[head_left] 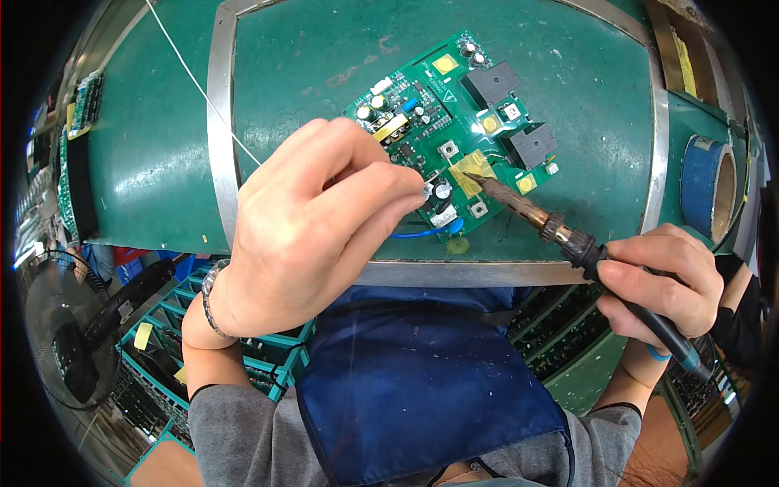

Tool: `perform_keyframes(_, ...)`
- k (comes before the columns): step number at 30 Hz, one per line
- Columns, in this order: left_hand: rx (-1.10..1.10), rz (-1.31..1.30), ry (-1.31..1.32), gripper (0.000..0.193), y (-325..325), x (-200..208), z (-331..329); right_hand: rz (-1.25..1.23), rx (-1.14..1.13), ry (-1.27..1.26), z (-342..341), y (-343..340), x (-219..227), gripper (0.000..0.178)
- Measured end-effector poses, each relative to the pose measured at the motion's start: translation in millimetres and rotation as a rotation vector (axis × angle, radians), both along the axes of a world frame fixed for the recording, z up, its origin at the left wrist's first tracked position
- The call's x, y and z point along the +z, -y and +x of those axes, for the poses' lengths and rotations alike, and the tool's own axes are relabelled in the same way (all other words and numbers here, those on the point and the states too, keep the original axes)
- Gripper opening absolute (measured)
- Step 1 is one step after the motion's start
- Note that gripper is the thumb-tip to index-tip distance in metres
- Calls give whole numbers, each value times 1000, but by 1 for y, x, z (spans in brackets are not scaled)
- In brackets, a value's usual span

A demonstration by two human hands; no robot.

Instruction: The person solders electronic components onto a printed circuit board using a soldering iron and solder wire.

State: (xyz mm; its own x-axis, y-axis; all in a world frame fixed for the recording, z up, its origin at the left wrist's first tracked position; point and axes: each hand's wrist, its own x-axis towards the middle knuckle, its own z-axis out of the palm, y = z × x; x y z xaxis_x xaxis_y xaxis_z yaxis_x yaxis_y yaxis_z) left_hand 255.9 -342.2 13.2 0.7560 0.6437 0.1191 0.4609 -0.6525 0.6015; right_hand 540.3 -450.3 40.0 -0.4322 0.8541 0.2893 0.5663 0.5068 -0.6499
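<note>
- Bench point(316, 49): green top, metal trim on the near edge; a flat base for the work, I'd guess
- Apron point(430, 381): blue, worn over grey sleeves, probably to keep clothes clean
- Bins point(166, 312): teal, lower left below bench level, boards in them; likely within reach on purpose
- Fan point(77, 333): far left, clear of both arms
- Board point(458, 130): green, lies on the bench ahead of the person, turned at an angle, components up; the angle probably suits access from both sides
- Left hand point(300, 219): over the board's left part, thumb and index closed in a pinch, seemingly on the wire; knuckles hide most of the contact
- Right hand point(665, 280): closed around the iron's black handle, pen style, behind the metal barrel; presumably for control and away from heat
- Iron point(560, 231): slants down-left, tip at the tape; can't tell touching from just above
- Roll point(706, 191): blue, right side, off the working spot
- Relays point(491, 83): two black blocks, board's right side
- Tape point(479, 162): yellow patch on the board, maybe masking
- Wire point(187, 73): thin, white, runs from top left to behind the left hand; likely solder
</note>
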Motion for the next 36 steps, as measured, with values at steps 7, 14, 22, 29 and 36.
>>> perform_keyframes(7, 10, 2, 23, 20, 15, -1, 1, -23, -34, -35, 4, -4, -2, 29)
perform_keyframes(14, -29, 113, 42, 21, 5, -7, 3, -27, -41, -11, -4, -12, -8, 25)
perform_keyframes(22, -26, 119, 21, 22, 4, -14, 2, -13, -42, -51, -8, -18, -19, 26)
perform_keyframes(29, 61, 66, 76, 24, 7, -7, 3, -23, -19, -35, -2, -17, -11, 28)
perform_keyframes(36, -8, 29, -14, 29, 20, 0, -3, -97, 19, -55, 19, -16, 2, 30)
